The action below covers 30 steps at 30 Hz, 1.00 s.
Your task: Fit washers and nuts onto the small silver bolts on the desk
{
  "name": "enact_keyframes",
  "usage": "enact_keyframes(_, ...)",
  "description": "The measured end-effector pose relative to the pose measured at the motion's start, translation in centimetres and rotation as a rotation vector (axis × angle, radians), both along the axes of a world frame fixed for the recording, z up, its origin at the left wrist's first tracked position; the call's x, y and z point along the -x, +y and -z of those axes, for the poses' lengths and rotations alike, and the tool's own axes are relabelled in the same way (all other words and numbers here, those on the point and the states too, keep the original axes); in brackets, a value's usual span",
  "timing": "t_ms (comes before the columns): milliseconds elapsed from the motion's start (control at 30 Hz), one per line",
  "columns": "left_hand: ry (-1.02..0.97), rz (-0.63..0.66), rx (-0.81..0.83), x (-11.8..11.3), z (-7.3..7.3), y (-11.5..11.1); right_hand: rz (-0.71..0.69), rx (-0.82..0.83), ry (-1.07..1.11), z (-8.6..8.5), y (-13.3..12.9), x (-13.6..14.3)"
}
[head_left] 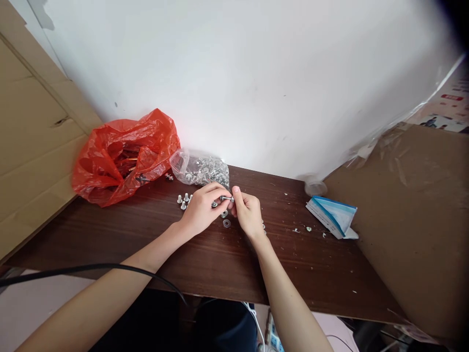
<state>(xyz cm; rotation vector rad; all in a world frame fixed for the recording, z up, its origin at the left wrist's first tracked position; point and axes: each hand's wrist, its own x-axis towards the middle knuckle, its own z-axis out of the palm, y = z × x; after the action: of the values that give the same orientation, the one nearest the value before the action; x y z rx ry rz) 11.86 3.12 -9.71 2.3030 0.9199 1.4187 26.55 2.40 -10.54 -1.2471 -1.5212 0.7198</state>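
Over the middle of the table, my left hand (201,209) pinches a small silver bolt (227,198) between thumb and fingers. My right hand (249,213) closes on the bolt's other end, where a small round metal piece shows by the thumb. Below the fingertips, flat washers (226,223) lie on the wood. Several short bolts (183,206) stand just left of my left hand. Behind the hands rests a clear plastic bag (203,168) full of metal hardware. More small metal pieces are partly hidden beside my right wrist.
An open red plastic bag (157,142) sits at the back left of the brown table (293,274). A blue-and-white packet (334,217) and a clear round container (315,187) lie to the right. Cardboard (406,220) borders both sides. A black cable (91,267) crosses the front left.
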Motion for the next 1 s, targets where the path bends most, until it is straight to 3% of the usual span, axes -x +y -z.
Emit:
enact_keyframes(333, 0.056, -0.054, -0.105, 0.0, 0.0, 0.1, 0.030, -0.007, 0.016, 0.0, -0.1, 0.0)
enact_keyframes(467, 0.018, -0.070, -0.094, 0.1, 0.0, 0.3, 0.067, -0.095, 0.079, -0.5, -0.1, -0.4)
enact_keyframes(567, -0.014, -0.097, -0.074, 0.1, 0.0, 0.4, 0.006, -0.163, 0.100, -0.9, -0.3, -0.4)
enact_keyframes(767, -0.045, -0.153, -0.050, 0.3, 0.1, 0.8, -0.102, -0.265, -0.037, -1.2, -0.7, -0.2)
enact_keyframes(1000, -0.002, -0.178, -0.028, 0.3, 0.2, 0.6, -0.057, -0.257, -0.087, -1.0, -0.5, 0.0)
